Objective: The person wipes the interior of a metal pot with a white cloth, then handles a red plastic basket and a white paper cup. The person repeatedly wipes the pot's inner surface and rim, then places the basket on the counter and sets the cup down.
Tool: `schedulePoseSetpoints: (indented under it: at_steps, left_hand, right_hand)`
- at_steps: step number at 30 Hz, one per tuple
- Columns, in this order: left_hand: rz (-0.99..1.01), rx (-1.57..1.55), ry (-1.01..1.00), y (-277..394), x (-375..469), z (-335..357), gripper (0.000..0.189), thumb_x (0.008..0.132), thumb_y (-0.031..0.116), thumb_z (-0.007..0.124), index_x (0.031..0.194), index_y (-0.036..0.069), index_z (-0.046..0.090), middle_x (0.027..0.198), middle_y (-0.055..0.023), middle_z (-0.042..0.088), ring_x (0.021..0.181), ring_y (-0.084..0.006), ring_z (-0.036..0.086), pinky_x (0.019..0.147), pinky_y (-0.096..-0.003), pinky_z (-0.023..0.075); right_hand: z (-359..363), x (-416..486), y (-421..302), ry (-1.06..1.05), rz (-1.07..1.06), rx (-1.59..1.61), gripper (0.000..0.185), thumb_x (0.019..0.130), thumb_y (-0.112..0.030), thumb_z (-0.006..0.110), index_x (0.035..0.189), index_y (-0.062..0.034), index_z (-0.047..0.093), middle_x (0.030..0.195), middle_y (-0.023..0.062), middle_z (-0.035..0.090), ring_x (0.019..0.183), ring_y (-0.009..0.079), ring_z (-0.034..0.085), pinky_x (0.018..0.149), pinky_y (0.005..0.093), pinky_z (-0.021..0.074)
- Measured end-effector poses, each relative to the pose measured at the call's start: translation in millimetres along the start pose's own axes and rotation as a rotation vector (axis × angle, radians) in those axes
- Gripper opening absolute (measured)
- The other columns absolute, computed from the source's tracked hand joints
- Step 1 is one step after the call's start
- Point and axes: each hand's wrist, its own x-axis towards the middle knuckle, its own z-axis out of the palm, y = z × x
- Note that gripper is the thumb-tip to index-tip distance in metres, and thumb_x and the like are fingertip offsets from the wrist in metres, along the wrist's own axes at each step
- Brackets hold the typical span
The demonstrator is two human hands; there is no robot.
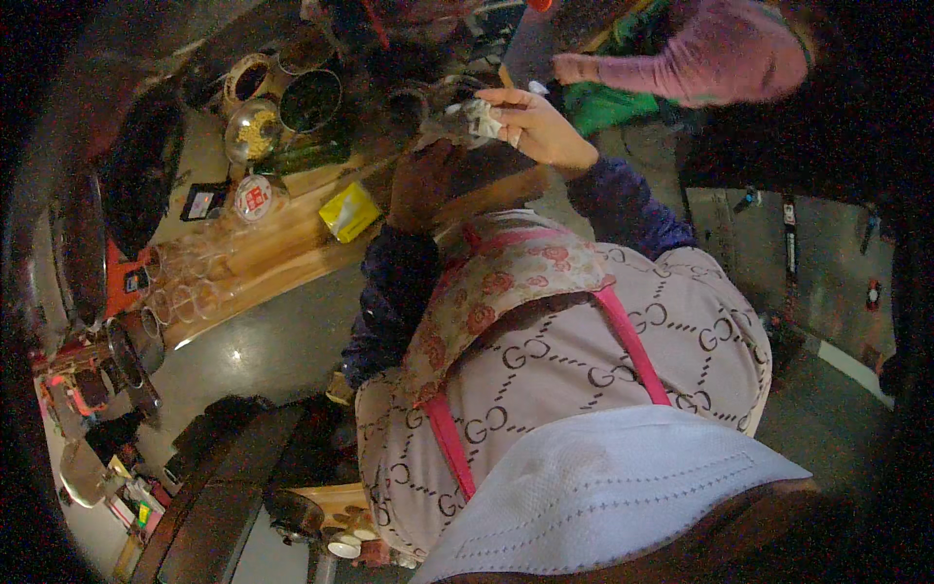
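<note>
My right hand [547,131], with its fingers bent, holds a crumpled whitish tissue or wipe [485,120] above the wooden table. The tissue touches or lies very near a clear, shiny vessel [460,109], whose outline is blurred. In shadow to the left, my left hand [423,182] is beside that vessel; its fingers are too dark to make out. A yellow packet [351,212] lies on the wooden tabletop [281,244], left of my left hand.
Clear glasses [193,263] stand in rows at the left, near a lidded tub [259,198], a bowl of yellow pieces [252,133] and a dark round container [310,101]. Another person's pink sleeve [642,77] reaches in from the upper right. A dark chair [219,489] stands at lower left.
</note>
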Motion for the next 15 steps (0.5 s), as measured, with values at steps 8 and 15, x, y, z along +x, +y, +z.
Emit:
schedulePoseSetpoints:
  at_steps: [8, 15]
  left_hand:
    - [-0.300, -0.673, 0.042, 9.7, 10.0, 5.6, 0.018, 0.093, 0.014, 0.067, 0.108, 0.002, 0.069, 0.103, -0.0137, 0.070, 0.097, -0.0295, 0.068, 0.088, -0.0403, 0.0537]
    - [-0.648, -1.213, 0.063, 15.2, 8.3, 24.9, 0.020, 0.098, 0.016, 0.064, 0.110, 0.000, 0.067, 0.104, -0.0051, 0.069, 0.095, -0.0153, 0.066, 0.085, -0.0316, 0.0540]
  right_hand:
    - [4.6, -4.9, 0.1, 0.058, -0.001, -0.284, 0.033, 0.096, -0.004, 0.065, 0.128, 0.0034, 0.064, 0.113, 0.0103, 0.071, 0.100, 0.0171, 0.068, 0.086, 0.0280, 0.0549]
    - [-1.1, -1.2, 15.2, 0.101, -0.100, -0.503, 0.023, 0.093, -0.003, 0.069, 0.116, 0.0025, 0.070, 0.102, 0.0061, 0.072, 0.094, 0.0128, 0.067, 0.085, 0.0272, 0.0536]
